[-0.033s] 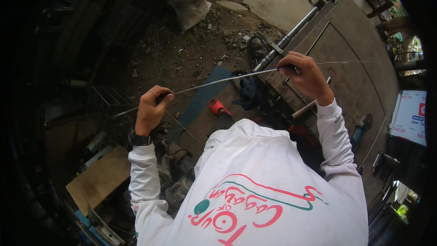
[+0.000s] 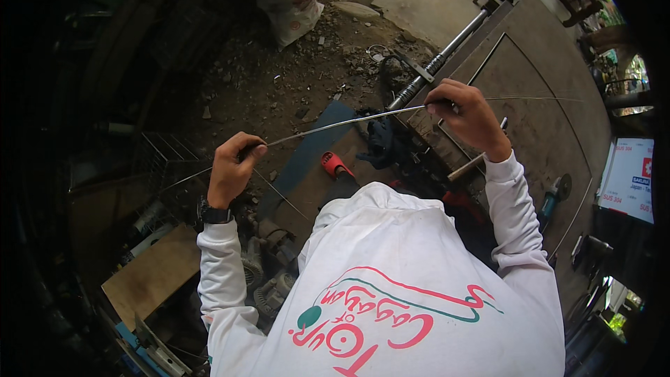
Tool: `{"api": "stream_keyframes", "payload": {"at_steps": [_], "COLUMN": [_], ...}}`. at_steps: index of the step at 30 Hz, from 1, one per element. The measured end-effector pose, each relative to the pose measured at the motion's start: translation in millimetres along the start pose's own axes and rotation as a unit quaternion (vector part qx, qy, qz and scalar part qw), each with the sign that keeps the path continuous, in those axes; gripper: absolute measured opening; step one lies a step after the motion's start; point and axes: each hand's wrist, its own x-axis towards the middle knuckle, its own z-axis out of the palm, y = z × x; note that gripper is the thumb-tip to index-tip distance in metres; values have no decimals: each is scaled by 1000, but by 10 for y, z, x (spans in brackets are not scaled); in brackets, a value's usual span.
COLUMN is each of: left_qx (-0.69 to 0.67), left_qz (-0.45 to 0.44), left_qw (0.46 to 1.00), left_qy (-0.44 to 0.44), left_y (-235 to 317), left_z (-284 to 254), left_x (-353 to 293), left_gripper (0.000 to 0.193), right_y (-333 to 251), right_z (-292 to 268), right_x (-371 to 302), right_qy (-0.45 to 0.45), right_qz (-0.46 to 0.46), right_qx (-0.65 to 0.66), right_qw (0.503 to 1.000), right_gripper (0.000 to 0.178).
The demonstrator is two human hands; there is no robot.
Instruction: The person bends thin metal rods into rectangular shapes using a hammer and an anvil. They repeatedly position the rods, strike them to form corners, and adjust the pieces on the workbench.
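Observation:
A long thin metal rod (image 2: 349, 122) runs between my two hands, bowed slightly upward. My left hand (image 2: 234, 169), with a dark watch at the wrist, pinches it, and the rod's thin end sticks out to the left. My right hand (image 2: 466, 115) has its fingers curled around the rod farther along, and the other end reaches out over the workbench (image 2: 537, 112). Below my left hand, a second thin straight piece (image 2: 280, 194) slants down to the right; where it begins is hidden. My forearms wear white sleeves.
On the workbench lie a thin bent bar (image 2: 486, 61) and an angle grinder (image 2: 551, 199). A metal shaft (image 2: 460, 42) runs along its left edge. Leftward stand a wire rack (image 2: 171, 150) and a brown board (image 2: 150, 276). A white sack (image 2: 289, 0) sits on the dirt floor.
Both ends of the rod have shifted slightly: the left end now shows farther out and lower, the right end a little lower. My hands hold the same places.

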Motion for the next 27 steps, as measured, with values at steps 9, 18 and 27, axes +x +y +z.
{"api": "stream_keyframes", "payload": {"at_steps": [9, 18, 27], "left_qx": [-48, 25, -101], "left_qz": [-13, 35, -186], "left_qw": [997, 994, 970], "left_qy": [66, 105, 121], "left_y": [21, 262, -725], "left_z": [97, 265, 633], "left_x": [-40, 85, -1051], "left_gripper": [11, 10, 18], "right_y": [-43, 230, 1889], "right_z": [146, 221, 548], "right_x": [-23, -103, -1119], "right_qy": [86, 191, 399], "right_qz": [10, -24, 180], "right_qx": [-19, -124, -153], "right_qw": [996, 973, 886], "right_gripper": [12, 16, 43]}}
